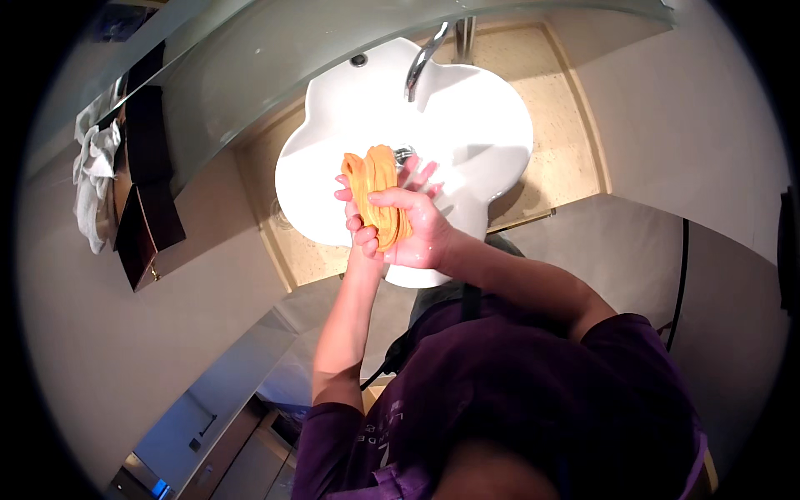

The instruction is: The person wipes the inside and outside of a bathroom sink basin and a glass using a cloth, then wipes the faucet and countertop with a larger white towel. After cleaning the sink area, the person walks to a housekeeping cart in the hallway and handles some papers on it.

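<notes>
Both my hands hold a bunched orange cloth (377, 200) over the front of a white ceramic washbasin (500, 119). My left hand (357, 219) is behind and under the cloth, its fingers curled round the left and lower edges. Across the cloth's right side lies my right hand (422, 231), the thumb pressed on its face. Both hands look wet. A chrome faucet (425, 59) curves over the basin from the back, and the metal drain (403, 155) shows just beyond the cloth. Glare washes out the middle of the basin.
A beige stone countertop (562, 119) surrounds the basin. Above its back runs a glass shelf (262, 81). On the left wall are a dark open-fronted box (150, 206) and a hanging white towel (94, 181). A round metal fitting (358, 60) sits at the basin's back left.
</notes>
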